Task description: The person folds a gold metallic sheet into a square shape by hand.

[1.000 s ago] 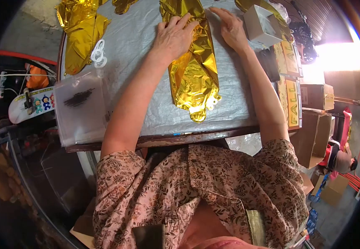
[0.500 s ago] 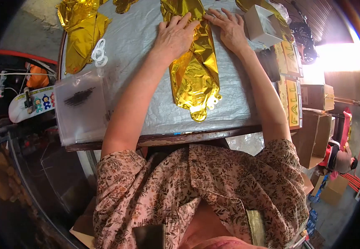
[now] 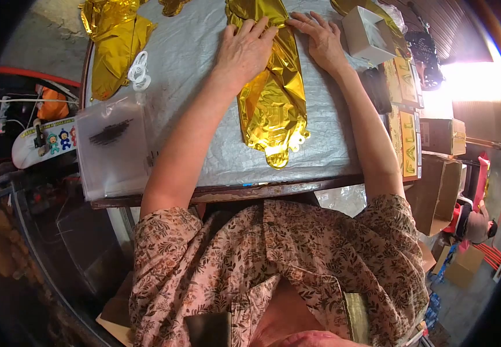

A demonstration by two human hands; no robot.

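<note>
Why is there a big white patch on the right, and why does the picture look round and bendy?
Head view: strong light blows out to a white glare at the right edge; the fisheye lens bends the table and darkens the corners; the gold foil balloon glints near the left hand and right hand.

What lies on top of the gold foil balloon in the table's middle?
The left hand lies flat on the upper part of the gold foil balloon; the right hand touches its right edge with fingertips. Foil beneath the left palm is hidden.
</note>
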